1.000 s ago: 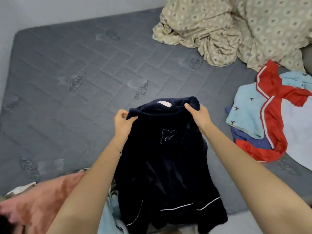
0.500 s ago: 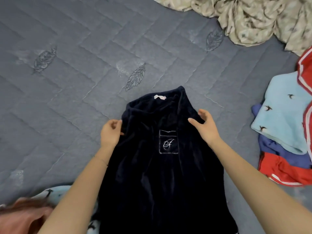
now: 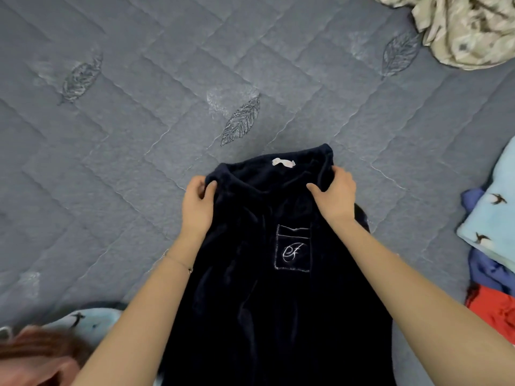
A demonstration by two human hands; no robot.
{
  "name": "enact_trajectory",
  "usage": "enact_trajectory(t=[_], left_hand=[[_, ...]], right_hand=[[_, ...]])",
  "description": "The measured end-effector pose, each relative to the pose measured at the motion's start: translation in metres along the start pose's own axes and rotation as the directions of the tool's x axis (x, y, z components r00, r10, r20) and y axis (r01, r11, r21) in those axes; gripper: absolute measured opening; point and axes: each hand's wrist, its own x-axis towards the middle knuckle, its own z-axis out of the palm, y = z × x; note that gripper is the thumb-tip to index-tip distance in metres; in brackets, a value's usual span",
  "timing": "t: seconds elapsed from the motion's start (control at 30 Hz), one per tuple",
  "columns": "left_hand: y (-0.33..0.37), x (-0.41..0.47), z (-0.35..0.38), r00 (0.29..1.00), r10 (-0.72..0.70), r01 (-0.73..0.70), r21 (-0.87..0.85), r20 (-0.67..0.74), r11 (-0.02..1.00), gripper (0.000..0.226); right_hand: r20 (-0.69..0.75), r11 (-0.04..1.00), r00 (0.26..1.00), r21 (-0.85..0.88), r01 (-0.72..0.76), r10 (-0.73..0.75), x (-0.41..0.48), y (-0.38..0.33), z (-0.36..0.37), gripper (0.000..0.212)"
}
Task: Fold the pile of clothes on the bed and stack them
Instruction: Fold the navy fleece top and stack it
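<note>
Spanning the whole view, the bed (image 3: 139, 135): grey quilted cover stitched in slanted blocks, with embroidered feather shapes; it lies under the navy top on every side.
Navy top (image 3: 264, 316): dark, plush, velvety cloth, long and roughly rectangular. It lies front up on the bed between the two forearms, with the collar at the far end and the body running off the near edge of the view.
Beige sheet (image 3: 468, 29): thin crumpled fabric with a small diamond print, bunched far beyond the navy top and to its right.
Bird-print garment (image 3: 493, 218): pale blue, soft, with small dark birds, well apart to the right of the navy top; it overlies a blue garment (image 3: 485, 274) and a red garment (image 3: 496, 307).
Pink cloth (image 3: 33, 358): blurred, near-left of the navy top, beside another pale blue bird-print piece (image 3: 83, 319).
Right grip (image 3: 334, 196): clamped on the collar's right side, fingers curled into the plush.
Left grip (image 3: 196, 207): thumb and fingers pinching the collar's left corner.
Chest pocket (image 3: 292, 249): square, outlined in white stitching, with a looping white monogram, just below the right grip.
Neck label (image 3: 282, 162): small pale strip inside the collar, between the grips.
Bracelet (image 3: 178, 263): thin chain on the left wrist.
</note>
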Motion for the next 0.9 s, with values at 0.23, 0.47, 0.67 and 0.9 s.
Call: enact_trajectory(t=[0.23, 0.47, 0.67, 0.9], left_hand=[[0.020, 0.034, -0.016, 0.985, 0.092, -0.075, 0.114, -0.147, 0.991, 0.019], [0.032, 0.049, -0.002, 0.951, 0.237, -0.203, 0.181, -0.196, 0.962, 0.018], [0.023, 0.027, 0.026, 0.914, 0.404, -0.313, 0.588, -0.025, 0.746, 0.039], [0.034, -0.031, 0.101, 0.705, 0.489, -0.709, 0.537, 0.514, 0.458, 0.050]], right_hand=[[-0.194, 0.969, 0.981, 0.245, 0.027, 0.021, 0.031, -0.005, -0.039, 0.026], [-0.241, 0.973, 0.971, 0.220, 0.064, -0.009, 0.069, -0.009, -0.063, 0.028], [-0.049, 0.994, 0.998, 0.109, -0.021, 0.026, 0.060, 0.019, -0.053, 0.043], [-0.039, 0.985, 0.999, 0.170, -0.025, 0.033, 0.016, 0.033, -0.064, 0.064]])
